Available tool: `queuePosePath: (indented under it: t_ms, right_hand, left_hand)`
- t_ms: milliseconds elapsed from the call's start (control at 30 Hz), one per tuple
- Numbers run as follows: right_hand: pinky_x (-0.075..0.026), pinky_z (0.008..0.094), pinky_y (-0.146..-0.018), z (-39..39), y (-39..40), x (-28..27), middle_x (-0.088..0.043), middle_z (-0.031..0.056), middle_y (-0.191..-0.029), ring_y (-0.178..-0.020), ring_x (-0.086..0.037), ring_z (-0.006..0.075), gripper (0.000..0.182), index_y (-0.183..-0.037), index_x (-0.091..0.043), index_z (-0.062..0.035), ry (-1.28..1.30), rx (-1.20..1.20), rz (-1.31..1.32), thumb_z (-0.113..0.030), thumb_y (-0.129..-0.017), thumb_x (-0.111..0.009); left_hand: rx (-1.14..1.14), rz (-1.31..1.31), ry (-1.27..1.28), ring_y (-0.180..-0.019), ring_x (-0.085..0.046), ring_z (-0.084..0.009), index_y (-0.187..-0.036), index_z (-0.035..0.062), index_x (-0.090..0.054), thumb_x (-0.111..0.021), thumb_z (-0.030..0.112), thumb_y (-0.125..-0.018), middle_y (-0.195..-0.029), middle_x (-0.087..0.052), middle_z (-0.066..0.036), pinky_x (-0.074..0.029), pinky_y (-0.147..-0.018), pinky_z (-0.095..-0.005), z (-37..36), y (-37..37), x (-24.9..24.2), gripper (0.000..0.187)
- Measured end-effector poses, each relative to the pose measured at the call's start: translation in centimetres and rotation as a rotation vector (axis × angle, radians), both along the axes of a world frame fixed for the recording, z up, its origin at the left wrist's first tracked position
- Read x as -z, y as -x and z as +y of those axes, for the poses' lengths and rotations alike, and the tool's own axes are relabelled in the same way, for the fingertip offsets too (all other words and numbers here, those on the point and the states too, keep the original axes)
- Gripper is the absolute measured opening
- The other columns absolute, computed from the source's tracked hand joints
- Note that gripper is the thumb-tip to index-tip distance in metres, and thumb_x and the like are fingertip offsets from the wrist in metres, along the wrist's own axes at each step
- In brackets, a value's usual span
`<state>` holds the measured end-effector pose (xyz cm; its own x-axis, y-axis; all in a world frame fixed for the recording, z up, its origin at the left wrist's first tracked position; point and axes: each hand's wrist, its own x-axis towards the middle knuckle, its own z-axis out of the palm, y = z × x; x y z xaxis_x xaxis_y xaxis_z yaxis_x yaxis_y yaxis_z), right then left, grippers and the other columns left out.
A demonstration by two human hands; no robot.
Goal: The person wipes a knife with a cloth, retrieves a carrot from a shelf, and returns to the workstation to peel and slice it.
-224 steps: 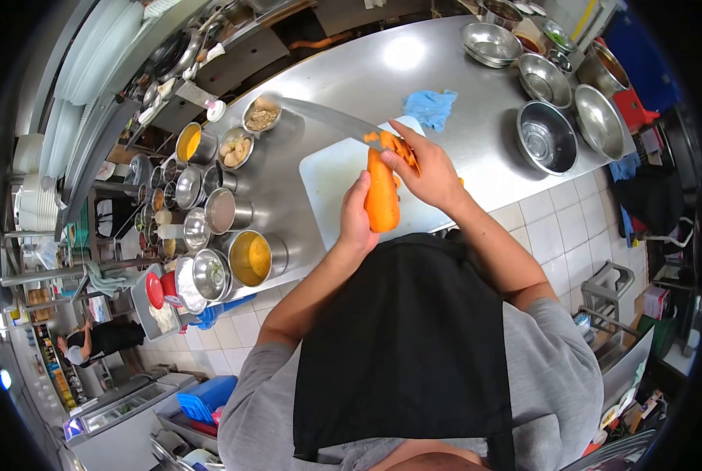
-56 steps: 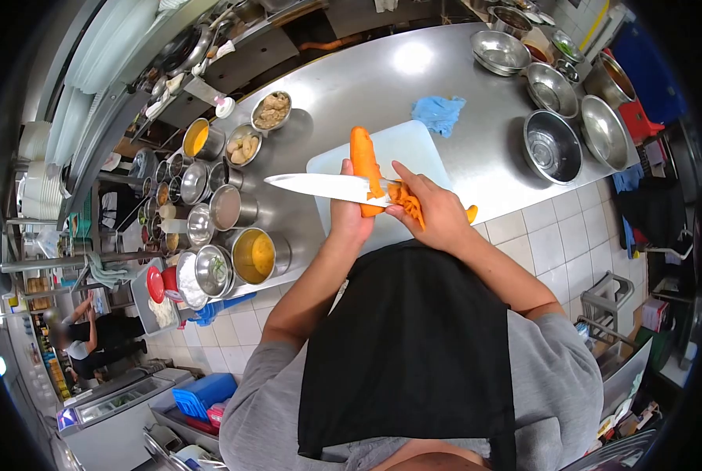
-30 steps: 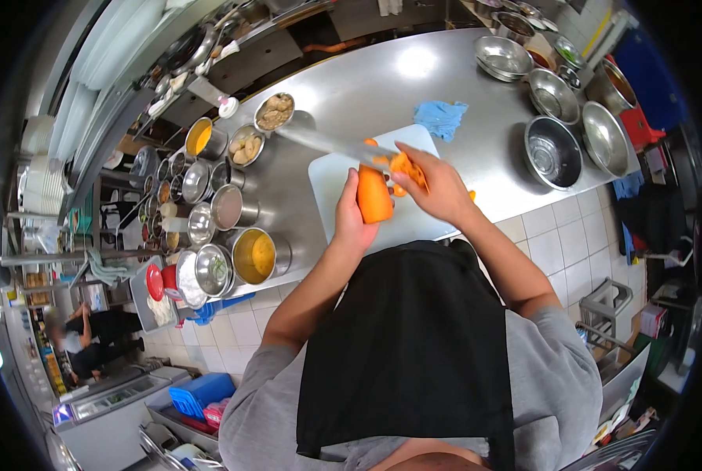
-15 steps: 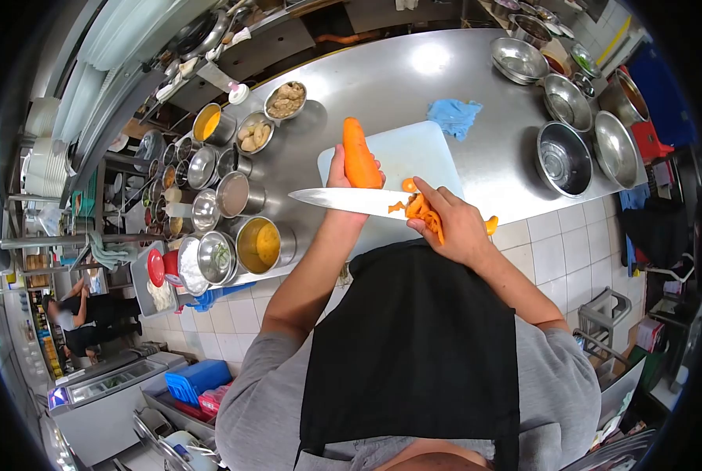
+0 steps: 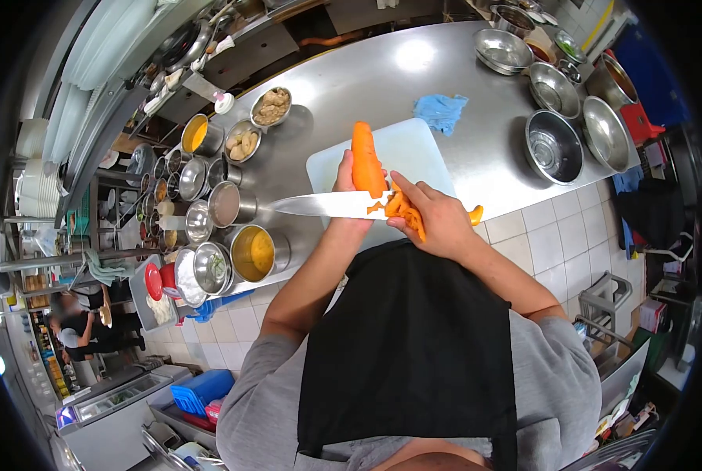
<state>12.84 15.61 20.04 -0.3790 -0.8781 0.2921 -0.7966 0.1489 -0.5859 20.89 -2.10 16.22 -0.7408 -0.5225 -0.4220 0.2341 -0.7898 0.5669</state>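
Note:
My left hand [image 5: 344, 174] is closed around a thick peeled-looking carrot [image 5: 366, 161], its narrow end pointing away from me. In my right hand [image 5: 439, 226] is a large kitchen knife [image 5: 319, 205], its handle hidden under the fingers. The broad blade lies across, tip to the left, over my left palm and at the carrot's near end. Orange carrot shavings [image 5: 402, 213] are heaped on the blade beside my right fingers. Another orange piece [image 5: 475, 215] shows past the right wrist. Below both hands lies a pale cutting board [image 5: 417, 149].
A blue cloth [image 5: 440, 114] lies beyond the board on the steel table [image 5: 351, 78]. Metal bowls [image 5: 553, 147] stand at the right. At the left are a pot with yellow contents [image 5: 253, 253] and several food containers. A person [image 5: 80, 330] stands far left.
The view has shifted slightly. My right hand and the knife have come closer to the carrot's near end, and the small orange round by my fingers is now hidden.

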Motion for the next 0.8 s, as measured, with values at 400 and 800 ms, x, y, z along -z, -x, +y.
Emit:
queuePosePath:
  t_ms: [400, 800]
  right_hand:
    - [-0.055, 0.0408, -0.065, -1.6, 0.5, 0.0, -0.064, 0.0134, -0.094, -0.078, -0.067, 0.0322, 0.077, -0.151, -0.038, -0.0094, 0.073, -0.01, -0.036, -0.048, -0.091, -0.066]
    - [-0.056, 0.0417, -0.067, -0.5, 0.5, 0.3, -0.066, 0.0142, -0.098, -0.079, -0.067, 0.034, 0.076, -0.151, -0.037, -0.0096, 0.033, -0.011, -0.06, -0.047, -0.091, -0.066]
  left_hand:
    - [0.078, 0.093, -0.004, -0.101, -0.063, -0.0182, -0.127, 0.0112, -0.057, -0.052, 0.051, -0.1, -0.111, -0.063, -0.003, -0.053, -0.088, -0.0346, 2.8, -0.4, 0.6, 0.049]
    - [0.016, 0.038, 0.127, -0.085, -0.065, -0.0193, -0.117, 0.01, -0.056, -0.054, 0.051, -0.1, -0.094, -0.062, -0.006, -0.055, -0.076, -0.0358, 0.5, -0.7, 0.3, 0.045]
